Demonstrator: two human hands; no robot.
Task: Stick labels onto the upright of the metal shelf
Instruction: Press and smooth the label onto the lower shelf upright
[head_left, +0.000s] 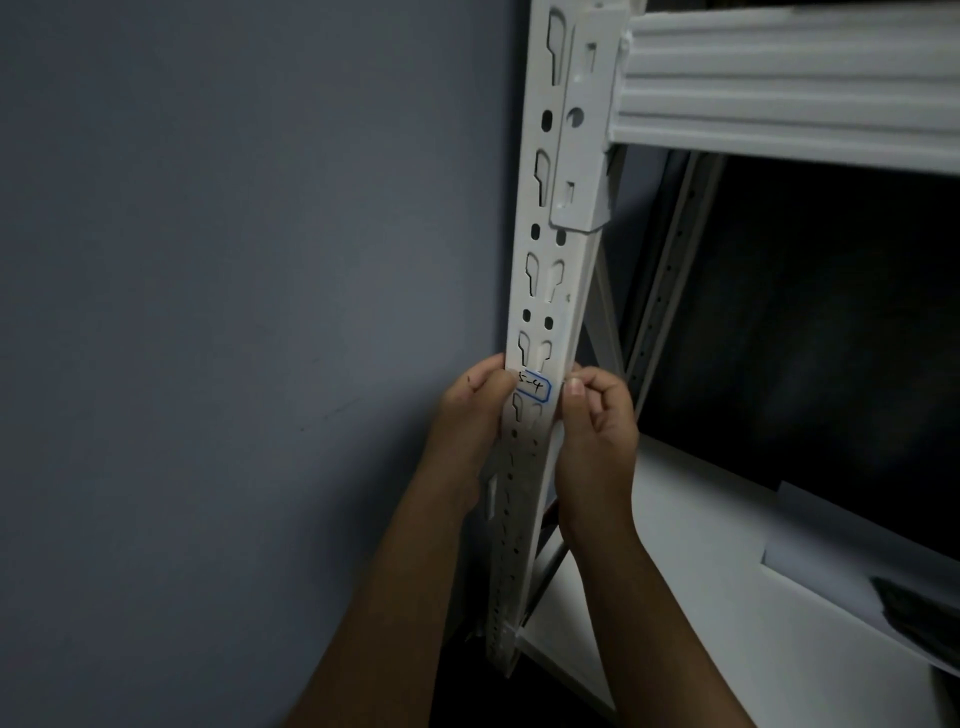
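Note:
A white metal shelf upright with keyhole slots runs from the top centre down to the lower middle. A small white label with a blue border and handwritten marks lies across its front face. My left hand is at the upright's left edge with the thumb over the label's left end. My right hand is at the right edge, fingers curled, thumb and fingertips at the label's right end. Both hands hide the label's ends.
A grey wall fills the left half. A white ribbed shelf beam joins the upright at top right. Below it lies a white shelf board, with a dark opening behind and a dark object at far right.

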